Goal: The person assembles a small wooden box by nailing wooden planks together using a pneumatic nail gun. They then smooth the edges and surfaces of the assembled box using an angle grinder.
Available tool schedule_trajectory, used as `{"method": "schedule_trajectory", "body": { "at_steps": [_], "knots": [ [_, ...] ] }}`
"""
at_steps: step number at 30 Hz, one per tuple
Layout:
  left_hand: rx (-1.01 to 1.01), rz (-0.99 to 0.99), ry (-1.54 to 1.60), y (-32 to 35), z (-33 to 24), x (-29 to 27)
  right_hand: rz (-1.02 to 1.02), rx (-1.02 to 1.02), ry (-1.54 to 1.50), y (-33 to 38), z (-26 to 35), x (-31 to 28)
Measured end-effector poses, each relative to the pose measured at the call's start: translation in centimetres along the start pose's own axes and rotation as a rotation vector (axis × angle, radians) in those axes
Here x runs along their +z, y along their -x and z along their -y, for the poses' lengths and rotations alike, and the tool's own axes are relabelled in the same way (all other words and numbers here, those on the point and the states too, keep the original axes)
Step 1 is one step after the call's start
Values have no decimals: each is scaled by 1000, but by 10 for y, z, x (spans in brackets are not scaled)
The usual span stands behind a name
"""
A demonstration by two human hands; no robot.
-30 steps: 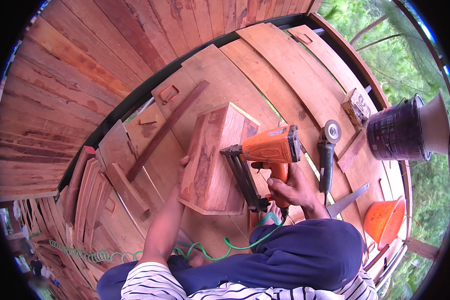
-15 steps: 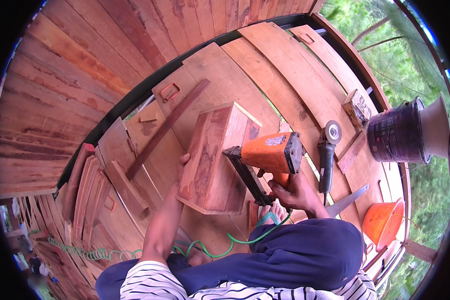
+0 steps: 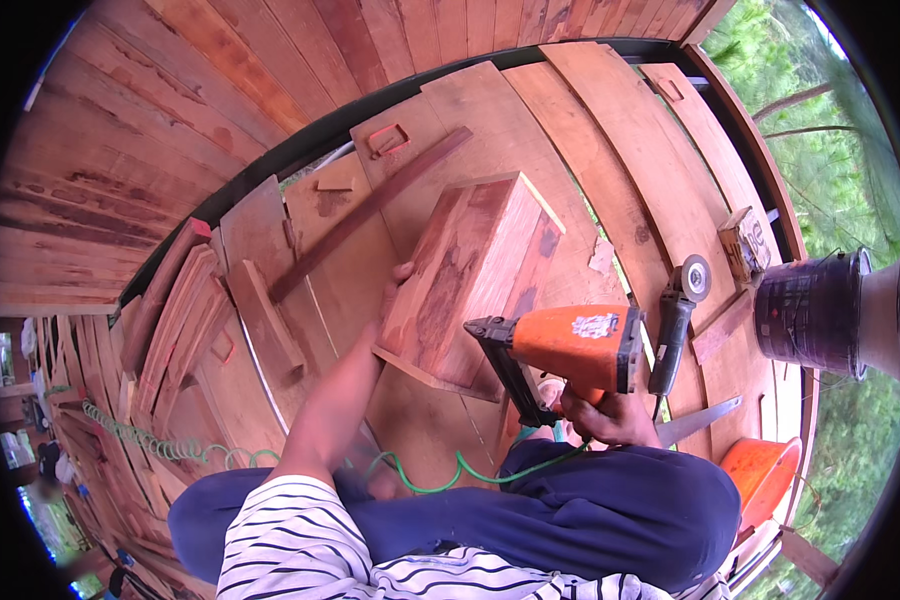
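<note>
A reddish-brown wooden box (image 3: 448, 275) stands tilted in front of me on the plank floor. My left hand (image 3: 400, 277) is closed on its left side, the thumb showing at the edge and the other fingers hidden. In my right hand (image 3: 612, 416) is the grip of an orange and black nail gun (image 3: 560, 338), fingers wrapped round it. The gun's nose points left, over the near part of the box; whether it touches the wood I cannot tell. A green coiled air hose (image 3: 452, 487) runs from the gun across my lap to the left.
To the right lie an angle grinder (image 3: 676, 320), a handsaw (image 3: 700, 420), an orange basin (image 3: 760, 478) and a dark bucket (image 3: 808, 312). A long wood strip (image 3: 370, 212) lies beyond the box, and stacked curved pieces (image 3: 175, 320) stand left. A plank wall (image 3: 210, 100) rises at far left.
The nail gun has come nearer to me, its nose shifting along the box toward the near end. My left hand keeps its hold on the box. The whole view has shifted.
</note>
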State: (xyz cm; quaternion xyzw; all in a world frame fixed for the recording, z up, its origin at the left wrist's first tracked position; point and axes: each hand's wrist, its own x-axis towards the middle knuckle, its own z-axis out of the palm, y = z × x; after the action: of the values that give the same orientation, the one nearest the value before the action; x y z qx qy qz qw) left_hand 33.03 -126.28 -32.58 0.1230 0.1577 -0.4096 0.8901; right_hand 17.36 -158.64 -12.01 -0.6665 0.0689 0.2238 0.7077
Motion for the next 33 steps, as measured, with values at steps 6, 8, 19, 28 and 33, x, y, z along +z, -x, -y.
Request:
{"method": "schedule_trajectory", "body": {
  "at_steps": [6, 8, 19, 28, 33],
  "knots": [
    [-32, 75, -24, -9, 6, 15, 38, -35, 155, 7, -6, -7],
    [23, -2, -41, -8, -2, -4, 62, -70, 186, 5, -4, -4],
    [1, 17, -112, -4, 0, 9, 122, -115, 287, 1, -4, -4],
    [31, -47, -160, -3, 4, 22, 217, -341, 598, -2, 14, -10],
    [-21, 54, -213, 2, -7, 20, 303, -160, 634, 5, 17, -14]
  ]
}}
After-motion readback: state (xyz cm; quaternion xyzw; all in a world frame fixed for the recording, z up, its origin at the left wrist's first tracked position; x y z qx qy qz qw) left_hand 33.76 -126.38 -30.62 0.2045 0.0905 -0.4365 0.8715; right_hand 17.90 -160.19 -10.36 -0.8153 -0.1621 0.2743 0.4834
